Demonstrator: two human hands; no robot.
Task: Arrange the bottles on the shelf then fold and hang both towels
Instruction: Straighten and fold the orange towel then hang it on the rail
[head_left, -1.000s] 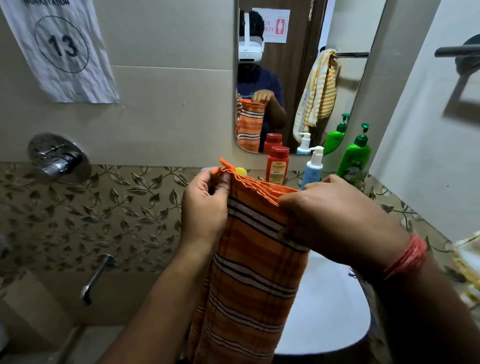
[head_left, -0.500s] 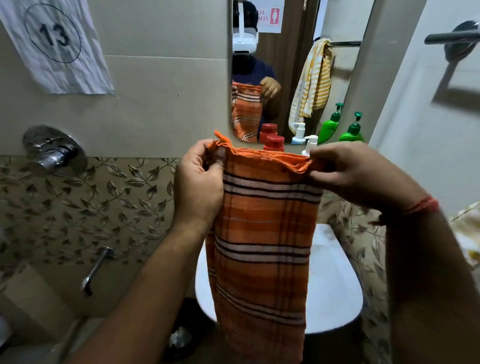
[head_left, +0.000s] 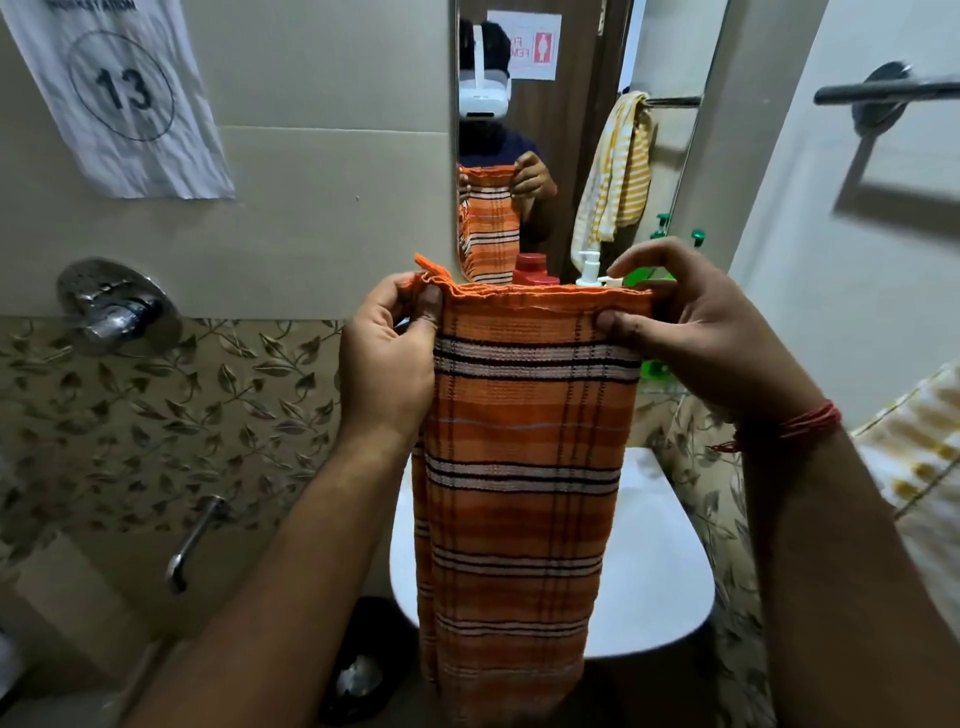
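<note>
An orange towel (head_left: 524, 467) with black and white stripes hangs folded lengthwise in front of me, over the white basin (head_left: 654, 561). My left hand (head_left: 387, 358) pinches its top left corner. My right hand (head_left: 701, 332) pinches the top right corner, thumb on the front. Behind the towel's top edge peek a red bottle cap (head_left: 535, 270), a white pump bottle (head_left: 589, 270) and parts of green bottles (head_left: 652, 369). A yellow striped towel (head_left: 914, 452) lies at the right edge.
A dark towel bar (head_left: 883, 93) is fixed to the right wall, high up. The mirror (head_left: 571, 130) reflects a yellow towel on another bar. A chrome valve (head_left: 117, 312) and a spout (head_left: 195, 540) stick out of the left wall. A paper marked 13 (head_left: 124, 98) hangs top left.
Both hands lifted the orange towel and drew its top edge out wider and level. It now covers most of the bottles behind it.
</note>
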